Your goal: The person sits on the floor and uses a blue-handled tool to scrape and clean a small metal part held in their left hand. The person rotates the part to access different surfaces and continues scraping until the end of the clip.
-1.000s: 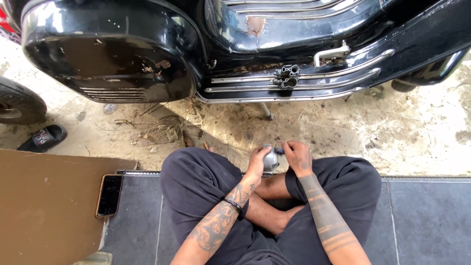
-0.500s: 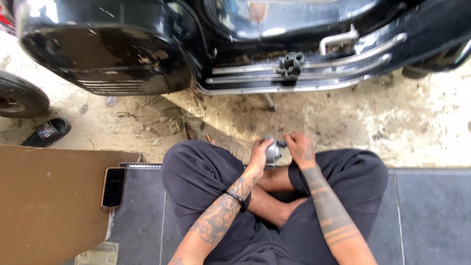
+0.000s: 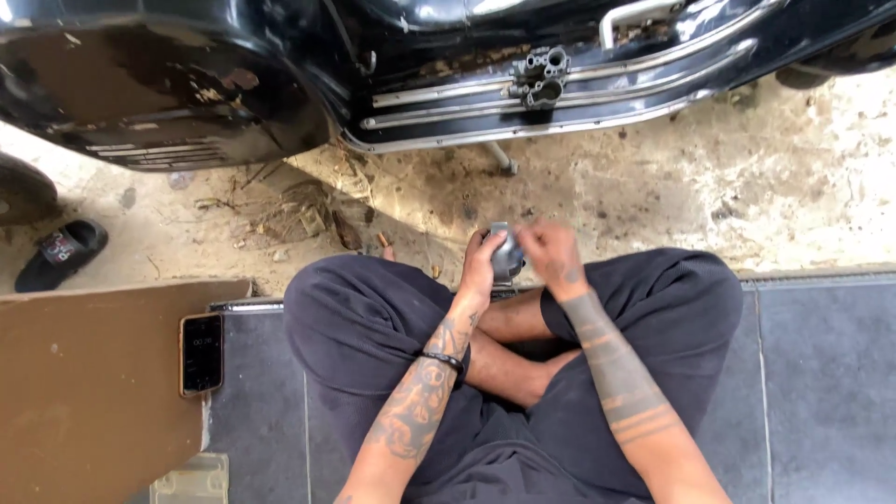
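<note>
While the person sits cross-legged at the edge of the dark tiled step, a small grey metal part is held out in front of the knees, just above the sandy ground. The left hand is wrapped around the part from the left side, fingers curled closed about its body, so that it is steadied and kept from turning. The right hand is brought against the part from the other side, its fingers bent in toward the top; because this hand is blurred, it cannot be told whether something is pinched there or the part is only touched. Both forearms are rested over the folded legs, which gives the hands a firm base close to the eyes.

Just ahead, the black scooter is parked side-on, and a second metal part with round bores is left lying on its chrome floor rails, within easy reach but well apart from the hands. A phone is laid face-up at the edge of a brown board to the left, and a black sandal lies on the ground beyond it.
</note>
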